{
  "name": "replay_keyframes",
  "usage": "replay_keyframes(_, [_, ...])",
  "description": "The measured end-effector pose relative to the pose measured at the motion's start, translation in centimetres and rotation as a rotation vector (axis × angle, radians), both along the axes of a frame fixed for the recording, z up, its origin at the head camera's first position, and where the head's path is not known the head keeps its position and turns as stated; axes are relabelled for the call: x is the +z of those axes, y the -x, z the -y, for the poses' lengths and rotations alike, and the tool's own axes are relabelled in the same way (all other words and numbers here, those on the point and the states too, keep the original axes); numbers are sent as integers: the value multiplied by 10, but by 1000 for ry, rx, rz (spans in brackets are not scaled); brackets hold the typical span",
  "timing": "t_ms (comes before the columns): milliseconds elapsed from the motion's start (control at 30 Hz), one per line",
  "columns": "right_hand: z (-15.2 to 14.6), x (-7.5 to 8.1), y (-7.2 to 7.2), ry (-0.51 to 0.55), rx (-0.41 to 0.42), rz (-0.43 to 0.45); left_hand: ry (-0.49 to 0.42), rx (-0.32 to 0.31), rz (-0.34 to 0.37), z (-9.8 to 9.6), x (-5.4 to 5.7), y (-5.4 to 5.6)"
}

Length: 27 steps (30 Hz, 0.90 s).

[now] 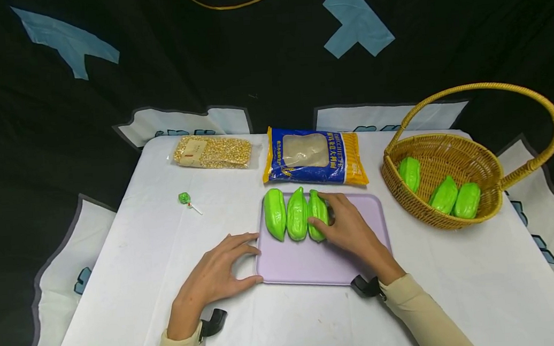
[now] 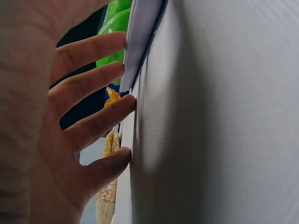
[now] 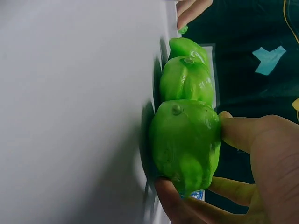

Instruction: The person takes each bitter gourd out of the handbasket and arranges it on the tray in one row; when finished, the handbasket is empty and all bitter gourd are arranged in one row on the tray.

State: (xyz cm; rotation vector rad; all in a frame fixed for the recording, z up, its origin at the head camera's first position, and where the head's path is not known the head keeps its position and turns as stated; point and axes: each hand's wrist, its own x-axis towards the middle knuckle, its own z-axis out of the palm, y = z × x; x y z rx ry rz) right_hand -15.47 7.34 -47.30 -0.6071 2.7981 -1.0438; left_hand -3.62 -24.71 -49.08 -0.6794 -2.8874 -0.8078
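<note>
Right hand [image 1: 350, 227]: rightmost green fruit [image 1: 316, 218] on the lilac tray [image 1: 302, 262] sits between its thumb and fingers, half-spread, grasping that fruit. Left hand [image 1: 214, 271] loose, fingers spread, fingertips at tray's left edge. Two other green fruits [image 1: 297, 214] lie just left of the grasped one; blue-yellow packet [image 1: 312, 157] behind tray, wicker basket [image 1: 419, 211] at right.
</note>
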Motion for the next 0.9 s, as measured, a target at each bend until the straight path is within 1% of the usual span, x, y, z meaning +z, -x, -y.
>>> replay_keyframes(333, [2,0,1,-22,7,21,-1,6,2,0,-1,1])
replay_keyframes(633, [-2,7,2,-60,13,40,0,8,-6,1,-1,0])
replay_keyframes(767, [-10,9,3,-42,6,28,-2,4,-9,2,-1,0])
replay_keyframes(900, [-20,13,5,11,-6,-13,-5,1,-9,1,-2,0])
